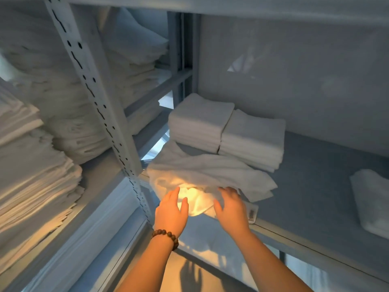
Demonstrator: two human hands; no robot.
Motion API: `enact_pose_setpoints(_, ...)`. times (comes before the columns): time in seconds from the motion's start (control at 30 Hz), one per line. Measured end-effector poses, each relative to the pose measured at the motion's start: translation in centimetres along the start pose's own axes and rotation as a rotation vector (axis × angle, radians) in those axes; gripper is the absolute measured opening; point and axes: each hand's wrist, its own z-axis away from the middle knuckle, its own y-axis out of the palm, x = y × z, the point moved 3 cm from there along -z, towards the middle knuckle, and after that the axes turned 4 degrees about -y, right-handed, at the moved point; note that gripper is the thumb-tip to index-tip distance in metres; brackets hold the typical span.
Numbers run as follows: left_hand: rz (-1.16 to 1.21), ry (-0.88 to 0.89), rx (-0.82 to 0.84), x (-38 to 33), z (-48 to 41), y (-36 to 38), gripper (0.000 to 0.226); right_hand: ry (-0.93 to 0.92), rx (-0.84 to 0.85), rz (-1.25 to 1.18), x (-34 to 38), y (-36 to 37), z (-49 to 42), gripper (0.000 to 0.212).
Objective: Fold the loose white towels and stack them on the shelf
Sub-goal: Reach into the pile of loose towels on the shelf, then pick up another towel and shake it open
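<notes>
- The loose white towel lies crumpled at the front edge of the shelf, one fold hanging over the lip — just in front of two stacks of folded towels.
- The left hand, fingers straight, reaches the hanging fold. The right hand, fingers spread, touches the towel's front. Neither grips it.
- A bead bracelet circles the left wrist.

Dim bluish scene; warm orange glare on the loose towel; soft focus; edges bend.
</notes>
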Motion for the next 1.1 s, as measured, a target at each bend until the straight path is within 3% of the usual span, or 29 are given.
enact_pose_setpoints(0.27,-0.001,0.086,0.048,-0.7,-3.9,0.9,0.048,0.089,0.022,0.080,-0.9,0.5,-2.6,0.049)
enact_pose_setpoints(0.53,-0.220,0.150,-0.023,-0.9,-9.8,0.8,0.057,0.090,0.091,-0.003,-1.9,1.4,-7.9,0.051)
enact_pose_setpoints(0.7,-0.448,0.053,0.090,1.3,-12.2,0.7,0.083,-0.017,0.220,0.070,-1.3,2.6,-10.7,0.065)
enact_pose_setpoints(0.8,-0.396,-0.132,0.232,3.7,-13.3,0.7,0.098,-0.031,0.308,0.116,-1.1,4.1,-11.5,0.069)
enact_pose_setpoints(0.87,-0.306,-0.198,0.251,4.9,-13.5,0.8,0.085,-0.023,0.293,0.151,-0.9,5.0,-11.7,0.057)
enact_pose_setpoints(0.97,-0.336,-0.148,0.186,5.7,-14.2,0.4,0.048,0.014,0.158,0.183,-0.4,5.4,-11.8,0.026)
enact_pose_setpoints(1.1,-0.279,-0.083,0.176,5.1,-16.0,-0.1,0.035,0.034,0.022,0.137,0.2,4.7,-11.8,0.019)
